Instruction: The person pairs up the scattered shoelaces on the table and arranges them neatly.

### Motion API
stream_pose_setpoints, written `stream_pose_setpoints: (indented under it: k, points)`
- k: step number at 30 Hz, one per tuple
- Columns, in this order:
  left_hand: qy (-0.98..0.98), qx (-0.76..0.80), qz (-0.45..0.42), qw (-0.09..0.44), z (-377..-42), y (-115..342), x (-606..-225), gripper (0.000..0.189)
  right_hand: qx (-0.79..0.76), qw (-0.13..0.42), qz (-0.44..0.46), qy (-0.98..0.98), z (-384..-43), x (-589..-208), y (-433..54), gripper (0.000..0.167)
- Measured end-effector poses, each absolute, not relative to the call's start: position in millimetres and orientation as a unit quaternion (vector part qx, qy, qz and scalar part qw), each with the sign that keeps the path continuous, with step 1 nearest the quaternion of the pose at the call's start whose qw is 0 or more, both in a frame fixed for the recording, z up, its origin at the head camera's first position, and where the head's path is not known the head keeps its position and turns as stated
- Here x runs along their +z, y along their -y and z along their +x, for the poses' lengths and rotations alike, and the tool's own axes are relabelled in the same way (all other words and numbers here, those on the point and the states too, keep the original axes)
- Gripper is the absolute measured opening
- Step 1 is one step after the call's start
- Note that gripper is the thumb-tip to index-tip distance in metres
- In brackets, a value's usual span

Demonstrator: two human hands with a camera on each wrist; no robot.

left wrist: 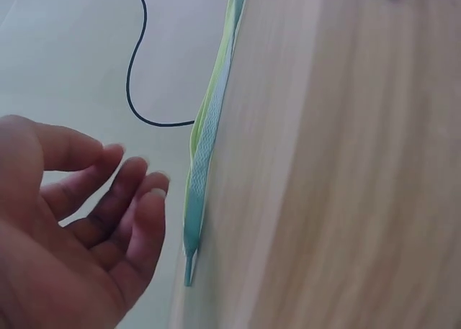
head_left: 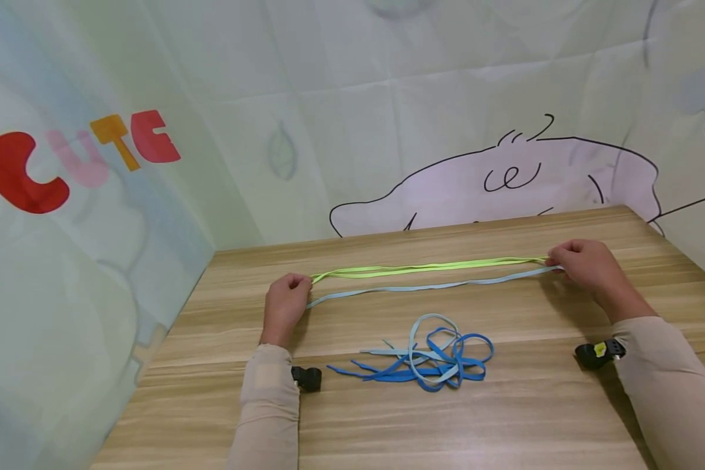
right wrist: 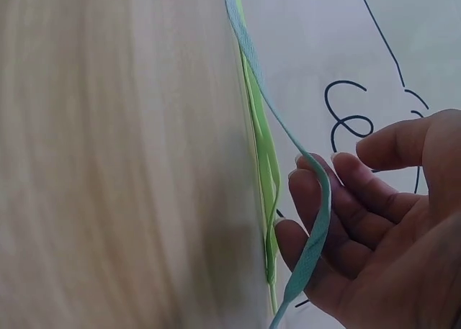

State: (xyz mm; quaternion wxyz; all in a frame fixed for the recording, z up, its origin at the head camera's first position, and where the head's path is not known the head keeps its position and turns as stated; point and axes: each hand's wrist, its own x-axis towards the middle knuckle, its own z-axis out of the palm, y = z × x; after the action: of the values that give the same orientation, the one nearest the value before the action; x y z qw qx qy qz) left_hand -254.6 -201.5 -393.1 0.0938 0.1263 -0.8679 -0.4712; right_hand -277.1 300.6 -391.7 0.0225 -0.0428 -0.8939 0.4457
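In the head view, yellow-green laces (head_left: 411, 268) stretch across the back of the table, with a light blue lace (head_left: 429, 287) nearer the front. My left hand (head_left: 286, 303) is by their left ends, its fingers loosely curled. In the left wrist view those fingers (left wrist: 122, 214) hold nothing, and the tipped end of the light blue lace (left wrist: 193, 221) lies beside them. At the other ends is my right hand (head_left: 584, 261). The right wrist view shows the light blue lace (right wrist: 320, 214) running across its loosely bent fingers, without the thumb closing on it.
A loose tangle of blue laces (head_left: 472, 375) and another light blue lace (head_left: 417, 326) lies between my forearms on the wooden table (head_left: 505, 431). Behind the table's far edge hangs a printed cloth backdrop (head_left: 341, 117).
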Motion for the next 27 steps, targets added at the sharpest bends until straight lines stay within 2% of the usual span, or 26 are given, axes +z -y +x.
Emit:
stream_pose_setpoints:
  k: [6, 13, 27]
  points:
    - [0.864, -0.489, 0.085, 0.088, -254.8, 197.3, -392.1, 0.028, 0.409, 0.023, -0.051, 0.911, -275.7, -390.5, -299.5, 0.045]
    - [0.869, -0.490, 0.032, 0.064, -255.4, 192.0, -393.5, 0.029, 0.363, 0.037, -0.049, 0.930, -273.5, -388.6, -297.0, 0.039]
    - [0.899, -0.421, -0.118, -0.037, -252.7, 157.3, -390.6, 0.022, 0.353, 0.058, -0.005, 0.934, -274.0, -386.6, -287.4, 0.034]
